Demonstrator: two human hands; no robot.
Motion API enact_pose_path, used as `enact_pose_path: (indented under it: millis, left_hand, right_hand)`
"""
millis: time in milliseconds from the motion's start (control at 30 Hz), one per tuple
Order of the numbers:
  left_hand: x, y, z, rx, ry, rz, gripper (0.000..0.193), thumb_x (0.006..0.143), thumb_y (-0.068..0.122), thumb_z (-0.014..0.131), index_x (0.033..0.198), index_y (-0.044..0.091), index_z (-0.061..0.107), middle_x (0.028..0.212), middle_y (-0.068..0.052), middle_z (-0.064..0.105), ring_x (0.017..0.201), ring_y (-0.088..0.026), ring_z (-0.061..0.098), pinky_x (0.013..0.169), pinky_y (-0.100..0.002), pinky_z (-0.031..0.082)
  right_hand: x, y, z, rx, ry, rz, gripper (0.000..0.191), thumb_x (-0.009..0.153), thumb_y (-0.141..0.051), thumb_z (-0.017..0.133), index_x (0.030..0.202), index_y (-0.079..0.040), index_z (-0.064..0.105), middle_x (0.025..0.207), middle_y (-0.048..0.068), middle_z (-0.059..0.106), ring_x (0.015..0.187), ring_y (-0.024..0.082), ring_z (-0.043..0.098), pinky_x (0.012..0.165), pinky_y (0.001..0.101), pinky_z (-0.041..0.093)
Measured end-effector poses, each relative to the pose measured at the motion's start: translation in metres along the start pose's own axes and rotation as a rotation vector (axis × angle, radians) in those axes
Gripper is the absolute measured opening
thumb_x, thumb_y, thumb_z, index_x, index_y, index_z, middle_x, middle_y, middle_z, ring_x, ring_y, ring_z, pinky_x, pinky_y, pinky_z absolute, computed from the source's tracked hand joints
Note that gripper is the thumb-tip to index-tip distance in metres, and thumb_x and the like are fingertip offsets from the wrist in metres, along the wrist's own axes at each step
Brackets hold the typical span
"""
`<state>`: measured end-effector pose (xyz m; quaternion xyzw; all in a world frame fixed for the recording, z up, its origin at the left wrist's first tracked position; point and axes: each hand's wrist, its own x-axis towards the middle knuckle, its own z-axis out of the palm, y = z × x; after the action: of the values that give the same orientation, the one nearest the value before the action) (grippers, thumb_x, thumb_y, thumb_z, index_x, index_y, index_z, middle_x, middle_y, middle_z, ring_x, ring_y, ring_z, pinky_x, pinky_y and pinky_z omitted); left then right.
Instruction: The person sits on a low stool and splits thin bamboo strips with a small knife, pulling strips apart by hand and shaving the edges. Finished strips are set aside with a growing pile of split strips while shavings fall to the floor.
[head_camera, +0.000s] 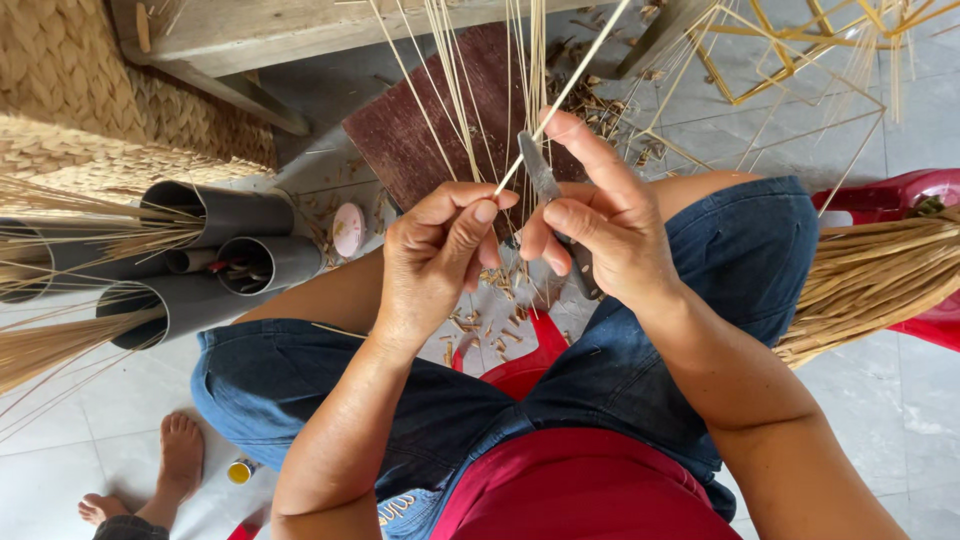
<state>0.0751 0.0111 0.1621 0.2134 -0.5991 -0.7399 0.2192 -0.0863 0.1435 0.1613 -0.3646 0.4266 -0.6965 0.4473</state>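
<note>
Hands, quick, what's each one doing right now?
Left hand: closed, pinching a thin bamboo strip.
Right hand: closed on a knife, blade against the strip.

Under you, the tiled floor (900, 400) carries a dark board (420, 130), grey pipes (240, 215), a pink lid (349, 229) and scattered offcuts (480, 330).

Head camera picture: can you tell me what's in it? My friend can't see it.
A seated person's left hand pinches a thin bamboo strip while the right hand holds a small knife against it. Grey tubes holding thin sticks lie to the left, and shavings litter the tiled floor.
</note>
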Motion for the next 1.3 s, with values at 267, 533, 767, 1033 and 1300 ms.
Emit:
enact_pose_path:
  millis: [267,533,767,1033,1300]
  left_hand:
    - [0.002,-0.004,0.004,0.015,0.014,0.022,0.021,0.109,0.021,0.059,0.116,0.006,0.073,0.067,0.001,0.062,0.050,-0.001,0.046,0.045,-0.018,0.037]
    - [0.004,-0.009,-0.011,-0.002,0.027,0.013,0.020,0.109,0.018,0.059,0.114,0.005,0.072,0.066,0.001,0.062,0.047,-0.001,0.046,0.042,-0.018,0.036]
    - [0.009,-0.016,-0.012,-0.016,0.050,-0.019,0.019,0.108,0.017,0.059,0.114,0.004,0.072,0.066,0.001,0.062,0.048,-0.001,0.047,0.042,-0.018,0.037]
    - [0.003,-0.022,0.007,0.084,-0.061,-0.077,0.020,0.107,0.015,0.060,0.113,0.003,0.073,0.070,0.001,0.067,0.052,-0.001,0.052,0.044,-0.018,0.041]
    - [-0.004,-0.015,-0.013,0.201,-0.091,-0.113,0.016,0.103,0.014,0.062,0.107,0.005,0.076,0.063,0.002,0.063,0.048,0.000,0.050,0.041,-0.018,0.039]
  right_hand:
    - [-0.005,0.019,-0.017,-0.140,0.047,-0.106,0.043,0.114,-0.007,0.058,0.156,-0.010,0.050,0.087,0.017,0.072,0.061,0.015,0.062,0.056,0.0265,0.050]
    - [-0.021,-0.029,-0.132,0.144,0.534,-0.329,0.014,0.117,-0.004,0.055,0.129,-0.012,0.057,0.080,0.004,0.055,0.055,0.011,0.045,0.050,0.0253,0.034]
    - [-0.032,-0.040,-0.155,0.219,0.551,-0.331,0.012,0.118,-0.020,0.059,0.114,-0.008,0.061,0.077,0.004,0.058,0.052,0.010,0.048,0.043,0.0237,0.036]
    - [0.003,-0.005,-0.038,-0.251,-0.034,0.061,0.041,0.108,-0.006,0.054,0.149,-0.004,0.049,0.084,0.014,0.074,0.055,0.007,0.056,0.051,0.0204,0.047]
    - [-0.002,-0.021,-0.081,-0.134,0.241,0.023,0.031,0.110,-0.009,0.057,0.140,-0.001,0.063,0.083,0.011,0.069,0.058,0.010,0.055,0.052,0.0223,0.043]
